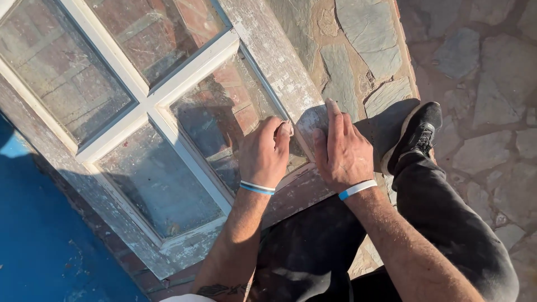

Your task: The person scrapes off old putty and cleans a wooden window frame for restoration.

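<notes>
An old wooden window frame (279,61) with peeling white paint and several glass panes lies flat across a brick and stone ledge. A small grey piece of sandpaper (311,118) rests on the frame's right rail. My left hand (262,155) is curled, its thumb and fingertips pinching the paper's left edge. My right hand (342,152) grips the paper's right side, with the index finger stretched along it and the thumb underneath. Both wrists wear blue and white bands.
My black shoe (419,131) stands on the stone paving (486,84) at the right, and my leg in dusty black trousers (447,223) bends below the hands. A blue surface (39,235) fills the lower left. Bricks show through the glass.
</notes>
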